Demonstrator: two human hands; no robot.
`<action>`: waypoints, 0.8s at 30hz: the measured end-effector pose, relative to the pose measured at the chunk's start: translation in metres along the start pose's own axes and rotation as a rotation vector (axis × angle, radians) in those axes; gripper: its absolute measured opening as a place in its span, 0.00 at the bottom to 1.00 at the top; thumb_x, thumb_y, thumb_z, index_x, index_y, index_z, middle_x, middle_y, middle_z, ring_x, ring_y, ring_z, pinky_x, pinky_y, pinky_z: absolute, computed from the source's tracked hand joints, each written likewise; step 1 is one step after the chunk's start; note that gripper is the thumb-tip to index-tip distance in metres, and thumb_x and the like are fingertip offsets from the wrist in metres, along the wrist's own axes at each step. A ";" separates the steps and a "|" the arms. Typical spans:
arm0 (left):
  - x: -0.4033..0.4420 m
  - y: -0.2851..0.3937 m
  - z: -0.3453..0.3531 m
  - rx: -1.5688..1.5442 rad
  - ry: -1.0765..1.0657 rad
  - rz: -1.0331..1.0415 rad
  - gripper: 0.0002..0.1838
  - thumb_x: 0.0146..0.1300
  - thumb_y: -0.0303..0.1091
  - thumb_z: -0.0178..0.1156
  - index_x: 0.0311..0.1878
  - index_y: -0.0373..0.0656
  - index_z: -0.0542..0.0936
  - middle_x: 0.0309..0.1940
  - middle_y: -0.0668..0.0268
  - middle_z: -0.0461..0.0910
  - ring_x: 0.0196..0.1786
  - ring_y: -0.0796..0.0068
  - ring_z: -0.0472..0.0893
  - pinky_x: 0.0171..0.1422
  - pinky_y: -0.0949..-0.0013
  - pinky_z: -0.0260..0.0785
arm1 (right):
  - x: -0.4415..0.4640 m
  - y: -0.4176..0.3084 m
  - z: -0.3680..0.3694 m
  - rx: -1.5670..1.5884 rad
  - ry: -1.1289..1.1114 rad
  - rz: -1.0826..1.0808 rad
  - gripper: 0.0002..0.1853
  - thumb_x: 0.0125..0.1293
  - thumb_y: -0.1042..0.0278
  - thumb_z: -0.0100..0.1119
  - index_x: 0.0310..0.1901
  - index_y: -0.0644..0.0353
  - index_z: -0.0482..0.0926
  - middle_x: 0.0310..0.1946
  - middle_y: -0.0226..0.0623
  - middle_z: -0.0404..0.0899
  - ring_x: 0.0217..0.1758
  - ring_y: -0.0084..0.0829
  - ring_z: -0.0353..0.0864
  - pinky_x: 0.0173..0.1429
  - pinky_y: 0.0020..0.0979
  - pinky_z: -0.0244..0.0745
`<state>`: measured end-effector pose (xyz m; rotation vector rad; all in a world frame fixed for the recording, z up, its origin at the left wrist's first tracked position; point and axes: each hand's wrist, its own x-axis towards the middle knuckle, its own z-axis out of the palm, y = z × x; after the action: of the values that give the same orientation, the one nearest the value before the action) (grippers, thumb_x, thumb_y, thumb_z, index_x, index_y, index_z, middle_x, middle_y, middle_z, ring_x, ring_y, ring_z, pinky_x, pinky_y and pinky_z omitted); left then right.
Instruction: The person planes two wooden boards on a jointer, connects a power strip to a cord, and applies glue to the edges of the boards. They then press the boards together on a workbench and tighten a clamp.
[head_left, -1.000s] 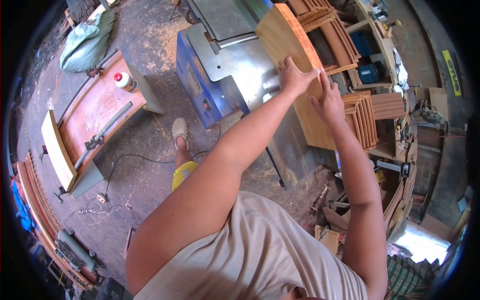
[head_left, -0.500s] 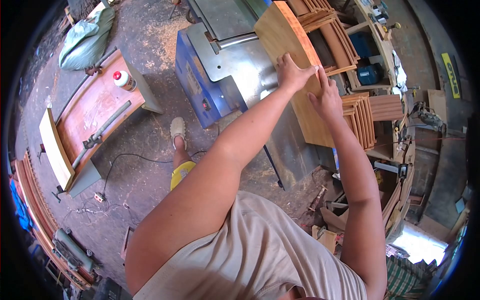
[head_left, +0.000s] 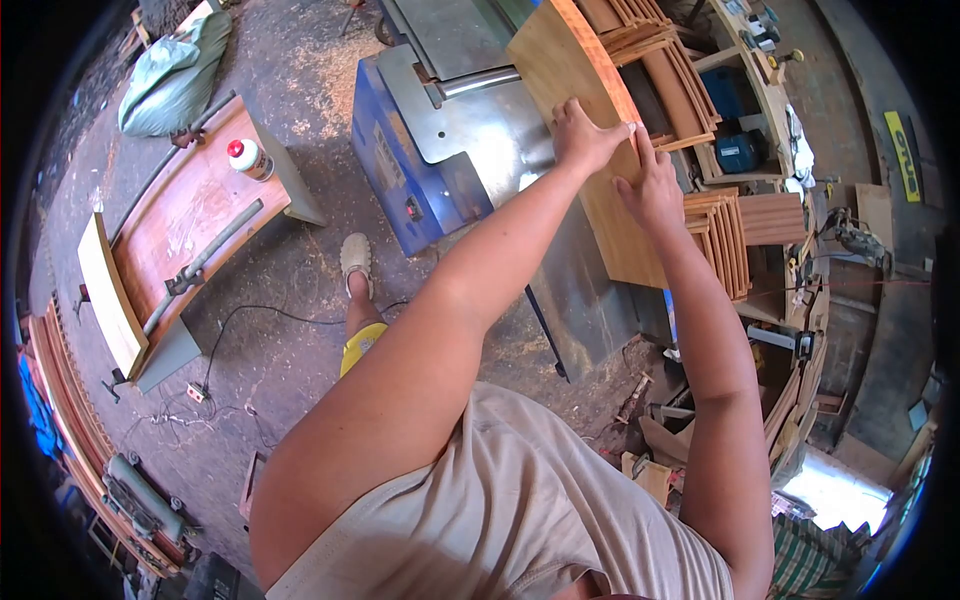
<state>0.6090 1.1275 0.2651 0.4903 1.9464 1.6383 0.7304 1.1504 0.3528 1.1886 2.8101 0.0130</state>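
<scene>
left hand [head_left: 585,138], right hand [head_left: 650,190] touching upright wooden board [head_left: 628,242] on metal table [head_left: 490,115]

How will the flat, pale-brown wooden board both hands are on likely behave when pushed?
The flat, pale-brown wooden board should stay stiff, as its visible edge looks thick. It appears to stand on edge, so it could tip without the left hand and right hand. The shiny grey metal machine table beneath may let it slide.

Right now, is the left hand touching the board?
Touching. The head view shows it: the left hand lies against the board, fingers on its broad face and thumb at its upper edge, no gap visible.
</scene>
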 end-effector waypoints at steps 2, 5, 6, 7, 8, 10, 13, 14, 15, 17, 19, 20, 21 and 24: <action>0.002 0.000 -0.001 0.000 -0.002 0.008 0.58 0.44 0.58 0.74 0.68 0.24 0.58 0.67 0.43 0.60 0.69 0.45 0.64 0.73 0.54 0.61 | 0.002 0.000 0.002 0.001 0.019 -0.013 0.51 0.56 0.64 0.71 0.77 0.36 0.48 0.55 0.48 0.68 0.63 0.49 0.71 0.61 0.48 0.75; 0.007 0.000 -0.003 -0.009 -0.003 0.016 0.58 0.44 0.59 0.74 0.68 0.24 0.59 0.67 0.43 0.60 0.69 0.45 0.64 0.72 0.54 0.62 | 0.005 -0.002 0.002 0.018 0.036 -0.027 0.52 0.55 0.63 0.72 0.77 0.36 0.49 0.56 0.49 0.70 0.61 0.51 0.72 0.61 0.49 0.73; 0.009 0.000 -0.003 -0.010 -0.001 0.015 0.58 0.44 0.59 0.74 0.68 0.24 0.59 0.67 0.43 0.60 0.69 0.45 0.64 0.72 0.54 0.62 | 0.007 -0.002 0.002 0.017 0.036 -0.028 0.52 0.55 0.63 0.72 0.77 0.36 0.49 0.56 0.49 0.70 0.61 0.51 0.72 0.61 0.49 0.73; 0.012 0.000 -0.004 -0.010 -0.012 0.007 0.58 0.44 0.59 0.74 0.68 0.24 0.59 0.67 0.43 0.61 0.69 0.45 0.64 0.72 0.54 0.62 | 0.008 -0.003 0.002 0.020 0.035 -0.026 0.52 0.55 0.64 0.72 0.77 0.36 0.49 0.56 0.49 0.70 0.61 0.51 0.72 0.61 0.49 0.73; 0.014 0.000 -0.005 -0.010 -0.022 -0.002 0.58 0.44 0.59 0.74 0.67 0.24 0.59 0.67 0.43 0.61 0.69 0.46 0.65 0.72 0.54 0.62 | 0.010 -0.004 0.002 0.024 0.034 -0.024 0.52 0.55 0.64 0.72 0.77 0.36 0.49 0.56 0.49 0.70 0.62 0.51 0.72 0.61 0.49 0.73; 0.018 -0.001 -0.005 -0.015 -0.020 0.000 0.58 0.44 0.59 0.74 0.68 0.24 0.59 0.67 0.42 0.61 0.69 0.46 0.65 0.72 0.54 0.62 | 0.013 -0.005 0.003 0.018 0.041 -0.027 0.52 0.55 0.64 0.72 0.76 0.36 0.49 0.55 0.49 0.70 0.62 0.51 0.72 0.61 0.49 0.73; 0.023 -0.001 -0.005 0.003 0.008 0.014 0.55 0.45 0.59 0.73 0.64 0.24 0.62 0.64 0.42 0.64 0.66 0.47 0.68 0.70 0.56 0.64 | 0.018 -0.007 0.003 0.011 0.041 -0.025 0.52 0.55 0.64 0.72 0.77 0.35 0.49 0.55 0.48 0.69 0.62 0.50 0.72 0.61 0.48 0.74; 0.024 -0.001 -0.005 0.024 0.033 0.026 0.52 0.46 0.59 0.73 0.61 0.24 0.65 0.61 0.42 0.66 0.65 0.48 0.70 0.68 0.57 0.66 | 0.019 -0.008 0.003 0.011 0.033 -0.020 0.52 0.56 0.64 0.71 0.77 0.35 0.48 0.55 0.46 0.68 0.63 0.49 0.72 0.61 0.48 0.74; 0.026 -0.001 -0.005 0.023 0.035 0.026 0.52 0.46 0.59 0.73 0.61 0.24 0.65 0.61 0.42 0.66 0.65 0.48 0.70 0.68 0.57 0.66 | 0.020 -0.010 0.001 0.010 0.033 -0.022 0.52 0.56 0.64 0.71 0.77 0.35 0.48 0.55 0.46 0.68 0.63 0.49 0.72 0.61 0.48 0.74; 0.030 -0.001 -0.006 0.021 0.043 0.022 0.51 0.46 0.59 0.73 0.60 0.24 0.66 0.60 0.42 0.66 0.63 0.48 0.71 0.67 0.57 0.67 | 0.022 -0.015 -0.001 0.011 0.023 -0.010 0.52 0.56 0.64 0.71 0.77 0.35 0.48 0.55 0.47 0.69 0.62 0.49 0.72 0.62 0.48 0.74; 0.033 -0.001 -0.008 0.016 0.041 0.019 0.51 0.46 0.59 0.73 0.60 0.24 0.67 0.60 0.42 0.67 0.63 0.48 0.72 0.67 0.57 0.68 | 0.026 -0.015 0.000 0.007 0.025 -0.014 0.52 0.56 0.64 0.71 0.77 0.35 0.48 0.56 0.47 0.69 0.62 0.49 0.72 0.62 0.48 0.74; 0.035 0.000 -0.009 0.011 0.037 0.015 0.50 0.45 0.59 0.73 0.59 0.24 0.67 0.60 0.42 0.67 0.62 0.48 0.73 0.66 0.57 0.69 | 0.028 -0.016 0.000 0.004 0.026 -0.017 0.52 0.56 0.64 0.71 0.77 0.35 0.48 0.56 0.47 0.69 0.62 0.48 0.72 0.62 0.48 0.74; 0.038 0.000 -0.009 0.010 0.041 0.016 0.50 0.45 0.59 0.73 0.59 0.24 0.67 0.60 0.42 0.67 0.62 0.48 0.73 0.66 0.57 0.69 | 0.031 -0.017 0.000 0.003 0.028 -0.020 0.52 0.56 0.64 0.71 0.77 0.35 0.48 0.56 0.47 0.69 0.62 0.48 0.72 0.62 0.48 0.74; 0.043 0.001 -0.012 0.024 0.055 0.018 0.50 0.45 0.59 0.73 0.58 0.25 0.68 0.59 0.42 0.68 0.61 0.49 0.74 0.65 0.57 0.70 | 0.035 -0.021 -0.001 -0.014 0.018 -0.012 0.52 0.56 0.64 0.71 0.77 0.35 0.48 0.56 0.48 0.69 0.62 0.48 0.72 0.62 0.48 0.74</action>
<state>0.5683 1.1439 0.2603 0.4779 2.0091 1.6571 0.6914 1.1610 0.3500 1.1749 2.8277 0.0430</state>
